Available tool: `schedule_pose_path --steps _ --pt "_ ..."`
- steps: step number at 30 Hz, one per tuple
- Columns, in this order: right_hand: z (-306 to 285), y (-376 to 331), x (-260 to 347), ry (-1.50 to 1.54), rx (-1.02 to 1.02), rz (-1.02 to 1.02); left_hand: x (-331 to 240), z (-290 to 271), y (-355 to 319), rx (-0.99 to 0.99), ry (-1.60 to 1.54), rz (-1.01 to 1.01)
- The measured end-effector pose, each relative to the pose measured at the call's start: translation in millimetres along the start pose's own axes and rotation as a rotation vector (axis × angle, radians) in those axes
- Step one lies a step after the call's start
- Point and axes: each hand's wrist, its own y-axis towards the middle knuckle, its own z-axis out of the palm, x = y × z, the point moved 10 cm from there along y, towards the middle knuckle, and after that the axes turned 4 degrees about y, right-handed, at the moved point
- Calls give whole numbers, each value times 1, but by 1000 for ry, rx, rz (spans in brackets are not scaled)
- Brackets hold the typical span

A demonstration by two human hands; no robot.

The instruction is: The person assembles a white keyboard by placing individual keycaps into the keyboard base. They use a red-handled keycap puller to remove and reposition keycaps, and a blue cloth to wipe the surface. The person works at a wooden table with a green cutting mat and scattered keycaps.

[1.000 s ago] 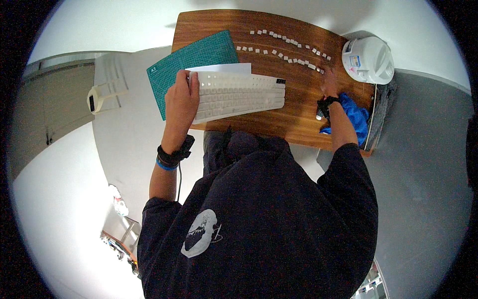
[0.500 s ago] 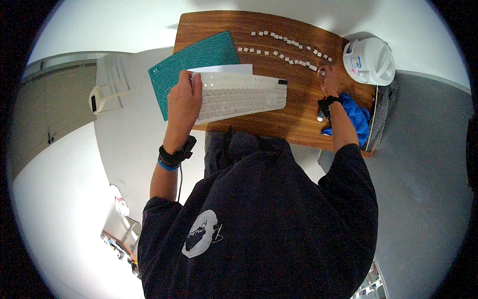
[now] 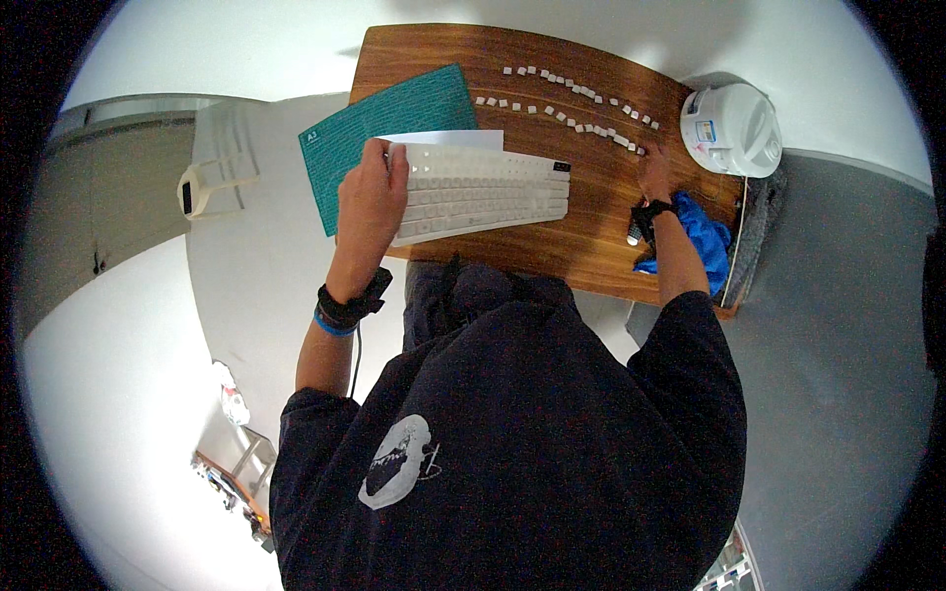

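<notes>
my left hand (image 3: 370, 202) is clamped over the left end of the white keyboard (image 3: 483, 192), thumb and fingers wrapped round its edge, holding it on the wooden table (image 3: 591, 246). the keyboard lies partly on a sheet of white paper (image 3: 443, 139) and the corner of a green cutting mat (image 3: 384, 123). my right hand (image 3: 655, 177) reaches to the near end of the two rows of loose white keycaps (image 3: 576, 98) laid out across the far side of the table; i cannot tell whether the fingers have pinched one yet or are just touching down. a blue cloth (image 3: 705, 236) sits under my right wrist, and a round white appliance (image 3: 731, 128) stands beside the table's right edge. i judge i'm at the step of fetching a cap from the row. the next move calls for a clean pinch on one small cap without nudging its neighbours, while the left hand keeps the board from sliding.
</notes>
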Motion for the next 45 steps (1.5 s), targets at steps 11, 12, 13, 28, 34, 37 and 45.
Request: schedule_pose_path --steps 11,12,13,28,34,37,45 --pt "-38 -5 71 -46 -151 -71 3 -1 -4 -47 12 2" --pt "-45 -10 85 -45 -177 -102 2 0 -3 -39 1 0" --pt "-48 -16 114 38 -143 -166 3 -1 -6 -33 -2 -14" --pt "13 -88 238 439 270 -544 -1 -5 -11 -79 -4 -15" --pt "14 -72 245 538 511 -356 -5 -8 -13 -70 -22 -30" --pt "21 -70 244 560 528 -386 -3 -7 -13 -72 -26 -27" --pt "37 -66 245 694 617 -370 7 -1 -17 -65 3 -43"
